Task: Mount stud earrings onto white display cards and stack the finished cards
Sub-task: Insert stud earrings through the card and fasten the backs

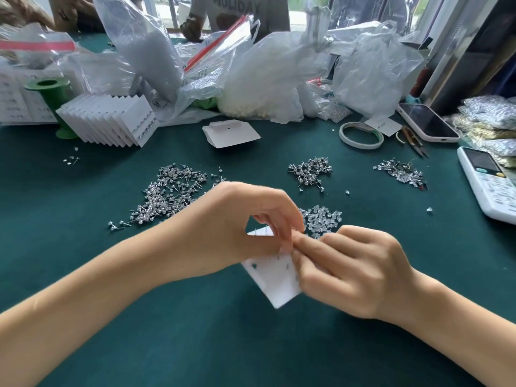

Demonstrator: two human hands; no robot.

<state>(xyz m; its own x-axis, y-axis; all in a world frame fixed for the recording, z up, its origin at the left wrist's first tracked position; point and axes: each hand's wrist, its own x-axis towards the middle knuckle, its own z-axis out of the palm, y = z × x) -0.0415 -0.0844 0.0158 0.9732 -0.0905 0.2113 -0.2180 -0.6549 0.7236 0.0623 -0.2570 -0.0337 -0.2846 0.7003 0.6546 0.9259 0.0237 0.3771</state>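
The white card (275,286) is held above the table by the left hand (245,219), fingers curled on its top edge. The right hand (349,269) seems to pinch 1 small piece at the card; blur hides it. The card should be kept steady while the piece is pushed on straight.

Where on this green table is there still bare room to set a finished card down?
Bare cloth lies along the near edge below the hands, and at far left between the largest stud pile and the stacked cards. A smaller patch sits between the blank card and the stud piles. The back, under plastic bags, and the right by the calculator, are crowded.
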